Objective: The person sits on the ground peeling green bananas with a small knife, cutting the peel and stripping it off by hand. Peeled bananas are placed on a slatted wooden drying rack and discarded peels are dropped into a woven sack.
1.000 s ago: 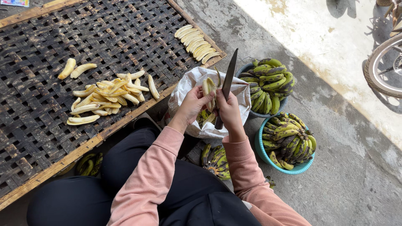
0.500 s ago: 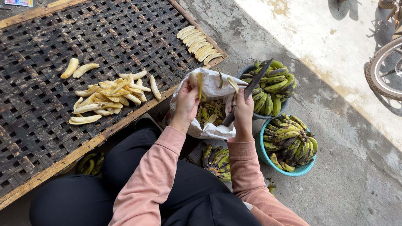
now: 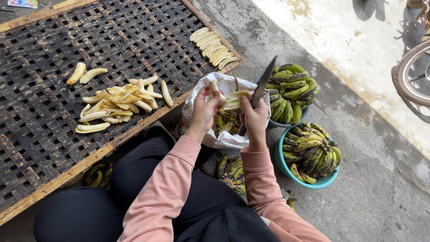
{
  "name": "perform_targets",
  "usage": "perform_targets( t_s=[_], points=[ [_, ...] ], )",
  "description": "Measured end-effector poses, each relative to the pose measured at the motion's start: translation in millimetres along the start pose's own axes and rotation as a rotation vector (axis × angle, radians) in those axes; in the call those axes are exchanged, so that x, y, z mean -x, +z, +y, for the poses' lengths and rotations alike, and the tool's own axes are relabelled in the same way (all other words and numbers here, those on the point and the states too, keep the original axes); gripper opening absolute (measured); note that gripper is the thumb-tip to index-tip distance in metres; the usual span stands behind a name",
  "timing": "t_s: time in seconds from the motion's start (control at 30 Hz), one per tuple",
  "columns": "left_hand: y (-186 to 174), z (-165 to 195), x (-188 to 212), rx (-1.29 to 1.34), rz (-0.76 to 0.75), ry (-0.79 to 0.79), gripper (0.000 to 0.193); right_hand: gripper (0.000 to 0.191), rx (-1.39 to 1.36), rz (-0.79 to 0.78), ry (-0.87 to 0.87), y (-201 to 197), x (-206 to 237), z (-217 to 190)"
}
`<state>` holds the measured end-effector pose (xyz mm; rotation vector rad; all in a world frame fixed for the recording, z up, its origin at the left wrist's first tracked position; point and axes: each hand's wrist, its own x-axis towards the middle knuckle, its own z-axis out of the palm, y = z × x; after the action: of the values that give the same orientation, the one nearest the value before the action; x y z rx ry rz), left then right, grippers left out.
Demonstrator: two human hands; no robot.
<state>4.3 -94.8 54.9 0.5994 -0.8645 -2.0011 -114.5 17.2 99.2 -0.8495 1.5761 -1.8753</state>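
Note:
My left hand (image 3: 205, 109) grips a partly peeled banana (image 3: 216, 91) over a white plastic bag (image 3: 224, 139) of peels. My right hand (image 3: 253, 117) holds a dark-bladed knife (image 3: 263, 85), blade pointing up and away, and its fingers pull a strip of yellow peel (image 3: 236, 99) off the banana. Both hands are close together above the bag's open mouth. Pink sleeves cover both forearms.
A woven bamboo tray (image 3: 53, 40) lies at left with a heap of peeled bananas (image 3: 117, 104) and a row (image 3: 213, 44) at its far corner. Two basins of green bananas (image 3: 292, 92) (image 3: 312, 154) stand at right. More bunches (image 3: 230, 170) lie by my knees. A wheel (image 3: 412, 76) is at far right.
The knife has swung from lying across toward the basin to pointing up. My hands have drawn closer, and a peel strip now hangs between them.

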Motion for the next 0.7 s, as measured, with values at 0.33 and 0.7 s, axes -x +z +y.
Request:
perform_targets(
  t_s=[0.33, 0.7],
  points=[
    [-31, 21, -8, 0.046, -0.299, -0.487, 0.037, 0.048, 0.043, -0.255, 0.088, -12, -4, -9],
    [-22, -8, -11, 0.449, 0.189, -0.196, 0.026, 0.025, 0.171, -0.136, -0.045, 28, 19, 16]
  ],
)
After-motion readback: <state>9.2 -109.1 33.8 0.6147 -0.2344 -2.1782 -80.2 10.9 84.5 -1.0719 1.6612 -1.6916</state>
